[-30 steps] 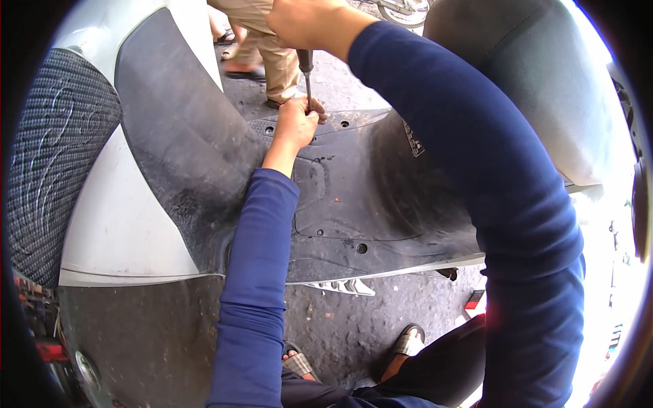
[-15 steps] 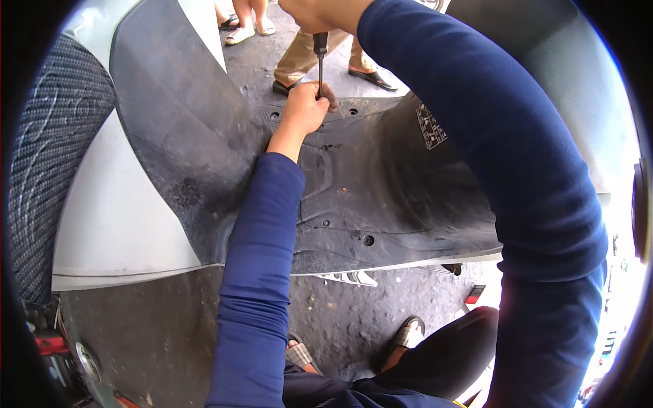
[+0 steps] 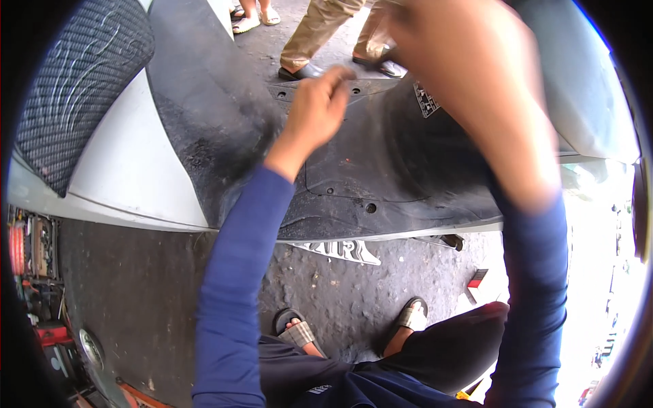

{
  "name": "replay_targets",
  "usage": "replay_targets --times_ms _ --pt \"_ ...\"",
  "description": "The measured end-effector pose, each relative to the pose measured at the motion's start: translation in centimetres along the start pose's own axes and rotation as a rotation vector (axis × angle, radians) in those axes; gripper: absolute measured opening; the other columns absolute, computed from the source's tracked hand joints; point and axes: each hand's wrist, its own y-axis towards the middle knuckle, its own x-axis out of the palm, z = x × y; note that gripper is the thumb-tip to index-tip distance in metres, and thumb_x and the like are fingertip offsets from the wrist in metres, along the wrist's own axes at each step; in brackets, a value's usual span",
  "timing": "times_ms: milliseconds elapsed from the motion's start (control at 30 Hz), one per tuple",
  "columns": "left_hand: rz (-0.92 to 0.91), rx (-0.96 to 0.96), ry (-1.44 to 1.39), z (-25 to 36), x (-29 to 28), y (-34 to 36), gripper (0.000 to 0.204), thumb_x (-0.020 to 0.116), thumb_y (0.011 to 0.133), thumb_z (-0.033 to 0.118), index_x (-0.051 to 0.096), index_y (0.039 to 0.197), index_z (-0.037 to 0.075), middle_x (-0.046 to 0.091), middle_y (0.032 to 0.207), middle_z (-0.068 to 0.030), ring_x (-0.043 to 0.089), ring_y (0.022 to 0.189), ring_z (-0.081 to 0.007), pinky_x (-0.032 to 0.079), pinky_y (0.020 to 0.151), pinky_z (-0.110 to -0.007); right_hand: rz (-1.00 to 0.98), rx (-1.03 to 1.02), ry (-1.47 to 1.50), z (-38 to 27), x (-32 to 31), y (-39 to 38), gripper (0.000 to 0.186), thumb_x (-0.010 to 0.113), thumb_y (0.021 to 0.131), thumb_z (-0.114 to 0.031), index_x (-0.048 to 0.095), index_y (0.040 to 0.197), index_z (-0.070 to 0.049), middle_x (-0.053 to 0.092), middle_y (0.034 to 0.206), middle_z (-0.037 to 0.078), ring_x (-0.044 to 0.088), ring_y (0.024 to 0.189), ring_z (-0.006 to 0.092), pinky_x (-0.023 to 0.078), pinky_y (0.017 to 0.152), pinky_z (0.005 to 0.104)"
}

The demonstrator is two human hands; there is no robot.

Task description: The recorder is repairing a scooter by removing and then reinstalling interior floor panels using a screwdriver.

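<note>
Left hand (image 3: 317,109) hangs curled above the footboard (image 3: 347,180), blurred right hand (image 3: 449,51) toward its right end. I can't tell either grip.

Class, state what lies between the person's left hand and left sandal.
In the head view, going down from the left hand to the left sandal: the dark footboard, part of a white slotted piece, then ground.

The footboard (image 3: 347,180) looks matt plastic, the ground (image 3: 354,302) rough.

bright light, r edge overexp. — r fingers (image 3: 415,44) motion-blurred, lines bend nr rim, corners black
</note>
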Motion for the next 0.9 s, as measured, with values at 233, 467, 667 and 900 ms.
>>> replay_targets --times_ms 233,467,667,900 --pt "-1.298 -0.314 0.009 4.3 -8.4 -26.4 0.035 0.063 0.09 0.04 0.068 0.08 0.007 0.065 0.072 -0.015 0.064 0.075 -0.0382 0.05 0.065 -0.047 -1.727 -0.278 1.24 -1.0 5.4 -22.4 0.034 0.053 0.097 -0.033 0.071 0.106 -0.006 0.07 0.093 0.014 0.068 0.088 0.0316 0.052 0.08 0.04" --pt "-1.087 -1.2 0.343 -6.9 -21.2 -46.7 0.038 0.07 0.082 0.042 0.074 0.08 0.004 0.07 0.078 -0.0151 0.068 0.082 -0.0343 0.051 0.078 -0.045 -1.137 0.308 0.583 -13.3 30.7 -40.6 0.076 0.074 0.078 -0.052 0.051 0.131 -0.004 0.052 0.131 0.021 0.052 0.12 0.039 0.047 0.096 0.0506" --pt "-0.584 -0.837 0.604 -13.8 -12.4 -41.9 0.075 0.077 0.077 0.048 0.055 0.13 0.0 0.053 0.135 -0.0252 0.048 0.127 -0.0395 0.041 0.105 -0.043 -1.223 0.557 0.461 -18.1 31.0 -38.6 0.086 0.078 0.072 -0.054 0.045 0.138 -0.009 0.051 0.133 0.017 0.05 0.125 0.0352 0.04 0.101 0.0547" --pt "-0.498 -0.631 0.263 -19.3 0.0 -36.2 0.075 0.075 0.078 0.051 0.055 0.132 0.003 0.052 0.139 -0.0218 0.044 0.133 -0.0369 0.034 0.111 -0.043 -1.116 0.707 0.484 -18.1 30.6 -38.0 0.075 0.059 0.083 -0.06 0.054 0.13 -0.003 0.06 0.124 0.022 0.054 0.121 0.0369 0.039 0.101 0.0559"
